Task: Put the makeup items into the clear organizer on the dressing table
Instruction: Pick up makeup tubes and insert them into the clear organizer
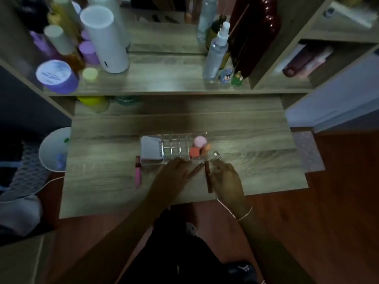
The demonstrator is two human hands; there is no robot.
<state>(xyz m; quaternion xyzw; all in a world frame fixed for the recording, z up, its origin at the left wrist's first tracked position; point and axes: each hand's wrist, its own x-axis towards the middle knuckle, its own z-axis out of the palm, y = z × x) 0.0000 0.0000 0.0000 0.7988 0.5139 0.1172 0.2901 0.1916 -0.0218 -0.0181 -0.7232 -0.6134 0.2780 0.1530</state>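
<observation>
The clear organizer (174, 138) stands mid-table, holding a white compact (150, 149) on its left and pink and orange sponges (200, 141) on its right. A pink lip gloss tube (137, 173) lies on the table left of the organizer. My left hand (176, 172) rests just in front of the organizer, fingers closed around a brown tube (197, 169). My right hand (224, 177) holds a dark red-brown tube (208, 177) upright-ish along its left side. A silver eyelash curler (217, 156) lies just beyond my right hand.
The wooden dressing table (102, 181) has a raised shelf (164, 83) behind with bottles, jars and a white cylinder (106, 37). A spray bottle (215, 54) stands at the right. A white bin (54, 149) sits left of the table.
</observation>
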